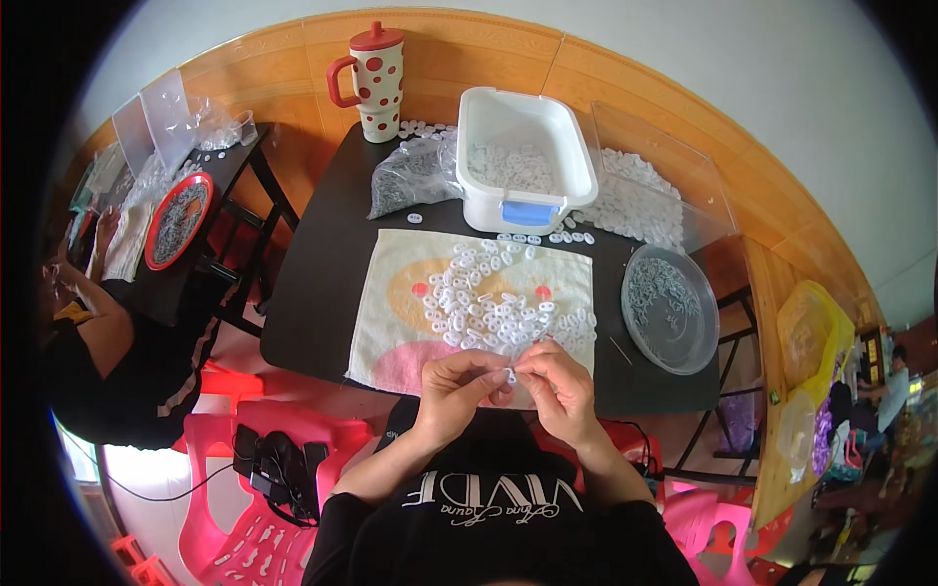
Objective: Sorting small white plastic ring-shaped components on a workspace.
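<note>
**Q:** Hands first: where are they & what are they doing?

**A:** Both hands meet at the near edge of the table, just above the person's chest. Left hand [459,388] & right hand [553,383] are curled, fingertips pressed together around one small white ring piece [510,374], pinched btwn them. Can't tell which fingers bear the grip.

**Q:** What lies right by them?

**A:** Cloth mat [401,322], cream w/ a pink & yellow print, spread on the black table [322,283]. Heap of white ring pieces [493,303] sits on the mat, just beyond the fingertips.

**Q:** Farther back?

**A:** White plastic tub [523,161] w/ a blue latch, more white pieces inside. Left of it, a clear bag [410,178] of small parts. Behind that, a white mug w/ red dots [374,80], red lid & handle. Right of the mat, a round clear tray [671,309] holding tiny pieces. Clear lidded box [650,186] stands right of the tub.

**Q:** Anyone else?

**A:** Yes, another person [93,342] in black sits far left at a second table w/ a red round tray [179,220]. Pink plastic chair [244,508] at lower left.
</note>
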Demonstrator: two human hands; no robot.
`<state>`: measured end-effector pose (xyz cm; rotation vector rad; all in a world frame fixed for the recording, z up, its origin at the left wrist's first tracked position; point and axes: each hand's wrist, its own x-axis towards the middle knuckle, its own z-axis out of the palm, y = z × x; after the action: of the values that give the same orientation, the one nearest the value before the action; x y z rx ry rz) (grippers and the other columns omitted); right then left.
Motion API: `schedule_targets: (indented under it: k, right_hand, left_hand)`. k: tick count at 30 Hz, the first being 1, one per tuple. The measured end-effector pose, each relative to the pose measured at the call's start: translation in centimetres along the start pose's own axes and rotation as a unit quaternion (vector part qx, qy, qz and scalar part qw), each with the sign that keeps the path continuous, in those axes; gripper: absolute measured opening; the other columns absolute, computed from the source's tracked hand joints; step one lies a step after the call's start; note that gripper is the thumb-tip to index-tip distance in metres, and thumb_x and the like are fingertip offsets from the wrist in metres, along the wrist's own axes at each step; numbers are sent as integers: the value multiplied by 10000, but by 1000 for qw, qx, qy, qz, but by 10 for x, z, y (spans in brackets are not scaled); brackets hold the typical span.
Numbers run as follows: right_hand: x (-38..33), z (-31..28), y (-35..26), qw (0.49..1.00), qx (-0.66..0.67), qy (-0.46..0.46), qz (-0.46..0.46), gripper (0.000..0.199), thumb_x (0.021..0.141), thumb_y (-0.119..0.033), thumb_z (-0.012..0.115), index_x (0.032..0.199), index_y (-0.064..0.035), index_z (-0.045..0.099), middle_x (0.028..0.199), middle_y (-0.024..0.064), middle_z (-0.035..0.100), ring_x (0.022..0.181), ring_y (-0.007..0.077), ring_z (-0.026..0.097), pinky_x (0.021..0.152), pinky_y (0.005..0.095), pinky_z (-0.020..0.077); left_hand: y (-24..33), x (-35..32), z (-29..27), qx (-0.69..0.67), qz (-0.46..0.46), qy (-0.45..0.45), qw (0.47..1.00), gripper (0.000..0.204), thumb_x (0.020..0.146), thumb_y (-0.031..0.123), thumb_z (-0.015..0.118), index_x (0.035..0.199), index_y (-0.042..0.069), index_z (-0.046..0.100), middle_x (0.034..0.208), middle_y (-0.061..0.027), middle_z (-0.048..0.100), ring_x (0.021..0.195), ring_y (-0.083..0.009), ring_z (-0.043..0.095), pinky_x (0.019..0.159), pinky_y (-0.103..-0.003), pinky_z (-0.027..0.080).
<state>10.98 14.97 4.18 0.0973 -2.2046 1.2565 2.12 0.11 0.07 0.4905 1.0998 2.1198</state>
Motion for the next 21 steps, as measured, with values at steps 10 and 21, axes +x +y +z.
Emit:
schedule_targets:
  k: [10,21]
  right_hand:
    - [4,7,2,996,-77,-23,-38,77,860,39,639,850,23,564,836,138,571,693,268,551,611,331,442]
    - [1,-9,8,999,-22,10,48,33,900,5,629,904,33,613,890,126,619,763,229,596,672,302,472]
  left_hand:
    - [-2,-4,0,14,22,19,999,159,900,-82,633,1044,-42,688,875,-108,713,726,-138,672,640,-256,561]
    - [-6,-2,-4,0,10,29,1000,136,922,-19,644,1038,11,709,820,-49,720,662,-70,648,595,-197,528]
